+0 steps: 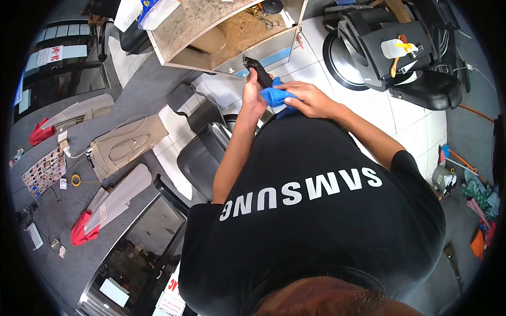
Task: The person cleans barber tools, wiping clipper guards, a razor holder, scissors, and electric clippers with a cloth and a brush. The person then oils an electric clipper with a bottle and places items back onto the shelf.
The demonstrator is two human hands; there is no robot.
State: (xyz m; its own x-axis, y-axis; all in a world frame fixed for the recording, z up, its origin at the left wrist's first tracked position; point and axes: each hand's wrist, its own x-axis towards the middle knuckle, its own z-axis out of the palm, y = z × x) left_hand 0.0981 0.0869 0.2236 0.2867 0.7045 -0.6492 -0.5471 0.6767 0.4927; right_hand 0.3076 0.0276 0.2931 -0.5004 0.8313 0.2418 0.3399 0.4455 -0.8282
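One black clipper (259,73) in the left hand (254,97)

Above a black SAMSUNG shirt, a person's left hand (255,96) grips a black hair clipper (258,72) while the right hand (312,100) presses a blue cloth (275,95) near its lower end. Just beyond, an open drawer (204,62) holds scissors (270,23). At right, a white bottle (391,49) with a yellow nozzle rests on a black salon chair (377,58); at left, a looped cable (129,148) lies across a beige mat (153,131).
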